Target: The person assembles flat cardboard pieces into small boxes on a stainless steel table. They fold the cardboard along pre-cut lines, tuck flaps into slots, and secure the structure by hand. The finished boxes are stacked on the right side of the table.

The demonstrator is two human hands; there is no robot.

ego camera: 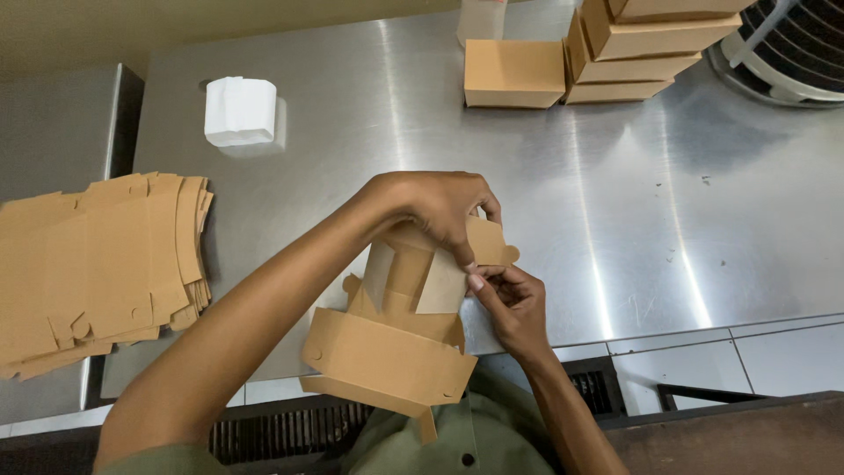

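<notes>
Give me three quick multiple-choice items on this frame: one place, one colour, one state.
1. Where is the pile of flat cardboard sheets?
A. left edge of the steel table
B. far right
C. on the floor

2. What colour is the small block on the table?
A. brown
B. white
C. green

3. What state is the box in both hands?
A. flat
B. closed and stacked
C. partly folded

Answers: 1 A, the pile lies at the left. 2 B, it is white against the steel. 3 C, the left hand and right hand pinch its flaps, top open.
</notes>
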